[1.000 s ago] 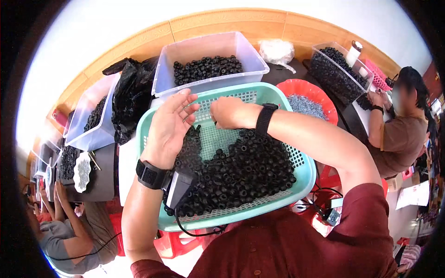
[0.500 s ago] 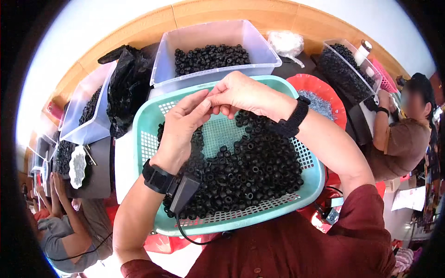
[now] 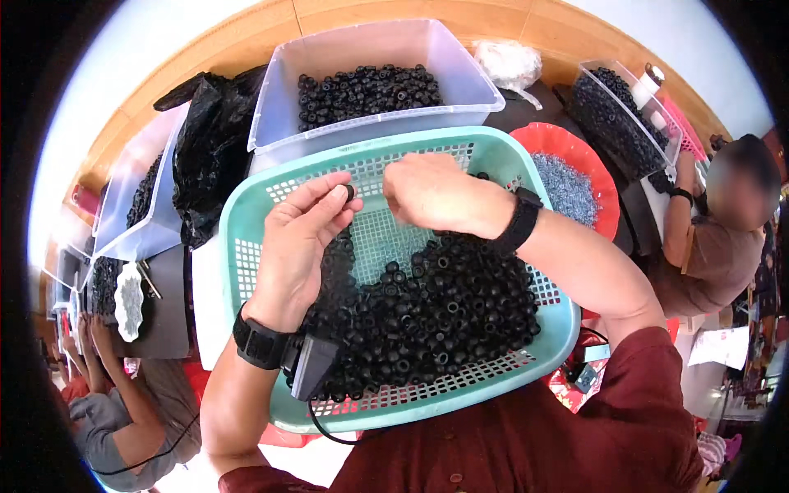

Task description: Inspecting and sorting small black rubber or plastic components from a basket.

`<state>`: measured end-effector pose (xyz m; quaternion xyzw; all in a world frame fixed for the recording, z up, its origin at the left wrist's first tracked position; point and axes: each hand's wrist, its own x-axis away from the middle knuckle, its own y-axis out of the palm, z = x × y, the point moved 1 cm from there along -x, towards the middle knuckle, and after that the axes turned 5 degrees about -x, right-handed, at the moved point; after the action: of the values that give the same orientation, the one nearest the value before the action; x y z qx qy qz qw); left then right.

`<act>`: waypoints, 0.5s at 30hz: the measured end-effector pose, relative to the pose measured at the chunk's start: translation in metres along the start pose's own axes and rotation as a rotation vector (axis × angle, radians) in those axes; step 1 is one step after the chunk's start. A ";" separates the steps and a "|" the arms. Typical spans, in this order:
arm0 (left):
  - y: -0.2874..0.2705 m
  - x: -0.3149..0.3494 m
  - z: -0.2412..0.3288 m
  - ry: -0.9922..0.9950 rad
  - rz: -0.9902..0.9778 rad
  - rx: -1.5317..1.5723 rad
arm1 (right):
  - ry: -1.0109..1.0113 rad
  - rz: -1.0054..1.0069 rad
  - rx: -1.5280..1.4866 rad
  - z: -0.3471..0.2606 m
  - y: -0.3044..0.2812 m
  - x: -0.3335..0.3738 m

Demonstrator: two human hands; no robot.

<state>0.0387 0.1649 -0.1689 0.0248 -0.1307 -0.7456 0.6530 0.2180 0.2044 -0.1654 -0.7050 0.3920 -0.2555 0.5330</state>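
My left hand [image 3: 294, 238] is over the left side of a mint-green perforated plastic basket [image 3: 231, 279]. Its thumb and fingers pinch a small black ring-shaped rubber part [image 3: 350, 192]. To the right of it, above the far half of the basket, my right hand [image 3: 431, 193] is closed with the fingers curled downward. Whatever those fingers hold, if anything, is hidden behind the knuckles. Many more black rubber parts [image 3: 436, 312] are heaped in the near and right portions of the basket, with the mesh bottom showing between the hands.
A clear bin [image 3: 370, 123] of black parts stands behind the basket. A red scalloped tray [image 3: 606, 177] of small blue-grey pieces lies at the right. A black plastic bag [image 3: 215, 156] and another bin [image 3: 140, 234] are on the left. People work at both sides.
My hands were together at the fingertips and are now apart. The left has turned, showing the black part; the right has moved slightly right and down, its fingers curled.
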 end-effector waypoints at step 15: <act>0.001 0.002 0.002 -0.043 -0.141 0.125 | -0.089 0.154 -0.293 0.000 -0.018 -0.003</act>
<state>0.0388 0.1628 -0.1665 0.0584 -0.1889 -0.7805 0.5930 0.2217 0.2089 -0.1478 -0.7535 0.4540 -0.1224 0.4595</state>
